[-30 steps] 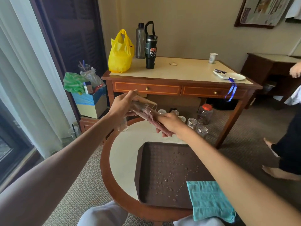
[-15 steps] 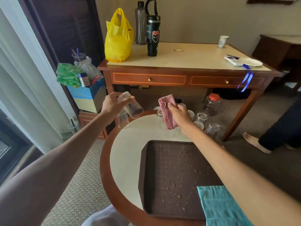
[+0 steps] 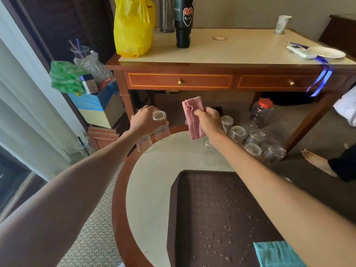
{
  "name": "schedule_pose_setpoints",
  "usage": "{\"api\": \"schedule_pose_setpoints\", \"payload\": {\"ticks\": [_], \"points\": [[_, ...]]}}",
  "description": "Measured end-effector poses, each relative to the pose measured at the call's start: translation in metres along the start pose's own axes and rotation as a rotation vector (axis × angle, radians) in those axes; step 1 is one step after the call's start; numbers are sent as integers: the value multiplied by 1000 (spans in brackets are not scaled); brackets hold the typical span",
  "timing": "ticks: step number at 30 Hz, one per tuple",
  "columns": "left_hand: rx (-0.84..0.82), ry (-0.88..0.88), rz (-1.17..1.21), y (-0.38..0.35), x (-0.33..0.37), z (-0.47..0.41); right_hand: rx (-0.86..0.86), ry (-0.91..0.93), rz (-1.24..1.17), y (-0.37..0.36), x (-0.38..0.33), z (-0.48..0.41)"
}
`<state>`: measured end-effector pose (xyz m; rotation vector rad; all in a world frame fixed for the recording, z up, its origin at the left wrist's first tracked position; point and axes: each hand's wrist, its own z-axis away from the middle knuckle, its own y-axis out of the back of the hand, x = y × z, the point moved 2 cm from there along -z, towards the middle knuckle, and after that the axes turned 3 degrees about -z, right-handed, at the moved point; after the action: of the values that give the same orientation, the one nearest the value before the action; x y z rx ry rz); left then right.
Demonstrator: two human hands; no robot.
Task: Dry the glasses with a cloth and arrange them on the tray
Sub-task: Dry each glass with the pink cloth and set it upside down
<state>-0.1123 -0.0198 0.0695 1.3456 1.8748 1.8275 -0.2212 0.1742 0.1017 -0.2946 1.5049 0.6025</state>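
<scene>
left hand [image 3: 143,122] grips inverted glass [image 3: 160,125], apparently; right hand [image 3: 209,120] pinches cloth [image 3: 193,117].

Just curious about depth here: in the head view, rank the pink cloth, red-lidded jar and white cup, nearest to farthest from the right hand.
From the right hand:
1. Pink cloth: pinched in it.
2. Red-lidded jar: beyond, to its right.
3. White cup: far back right on the desk.

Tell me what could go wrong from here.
The tray holds water drops, so dried glasses set there may get wet again. The left hand holds a glass close by another glass near the table rim; a bump might tip that one off.
</scene>
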Motion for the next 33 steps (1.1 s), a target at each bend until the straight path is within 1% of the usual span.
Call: {"api": "schedule_pose_setpoints", "payload": {"ticks": [6, 13, 18, 22, 24, 26, 28, 31, 33], "points": [[-38, -21, -96, -20, -21, -14, 32, -19, -23, -7, 16, -17], [-59, -2, -103, -35, -33, -16, 8, -116, -179, -10, 25, -25], [-74, 12, -80, -40, -36, -16, -22, -127, -102, -8, 25, -21], [-92, 28, -81, -40, -37, -17, -37, -117, -230, -4, 27, -19], [-124, 29, -87, -40, -36, -17, -18, -104, -212, 2, 27, -20], [-166, 30, -142, -37, -31, -15, -32, -102, -174, 10, 27, -20], [-135, 34, -169, -30, -19, -9, -41, -105, -166, 20, 25, -18], [-13, -1, -1, -18, 8, 3, -10, -101, -205, 37, 24, -14], [10, -72, 148, -12, 29, 16, 56, -67, -203, 50, 24, -11]]}}
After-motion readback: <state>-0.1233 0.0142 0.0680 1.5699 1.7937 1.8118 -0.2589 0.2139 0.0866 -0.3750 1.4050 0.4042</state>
